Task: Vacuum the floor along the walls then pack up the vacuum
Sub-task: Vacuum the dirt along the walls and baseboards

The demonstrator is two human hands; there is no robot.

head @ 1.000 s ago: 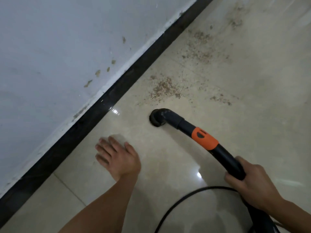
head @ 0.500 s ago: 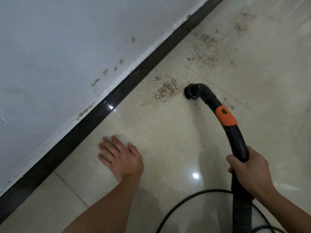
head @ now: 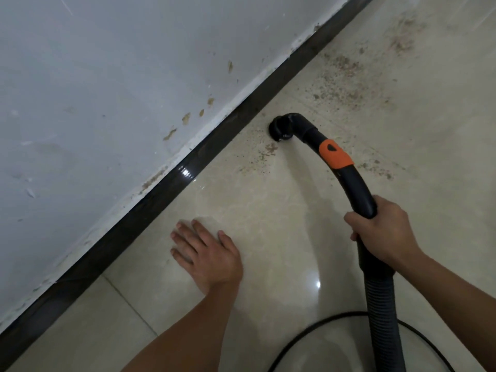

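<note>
Diagonally, vacuum wand (head: pixel 349 181) points nozzle (head: pixel 279 128) at baseboard (head: pixel 161 196), right hand (head: pixel 386 232) grip round it, left hand (head: pixel 208 253) flat

Left: wall (head: pixel 107 103), skirting (head: pixel 161 194) along its foot. Right: floor (head: pixel 268 210). On floor near skirting: nozzle (head: pixel 279 128), debris (head: pixel 343 65) beyond and beside. Nearer: left hand (head: pixel 206 253) flat on floor; right hand (head: pixel 383 232) around handle (head: pixel 357 189), right of it.

Dim, flat, cool indoor light. The glossy beige tiled floor (head: pixel 268 237) carries a small white glare spot beside the black ribbed vacuum hose (head: pixel 381 299), and another glints on the dark glossy skirting board (head: pixel 185 173). The hose throws a faint, soft-edged shadow leftward. Detail is soft throughout, and the pale grey wall (head: pixel 94 89) looks smeared.
</note>
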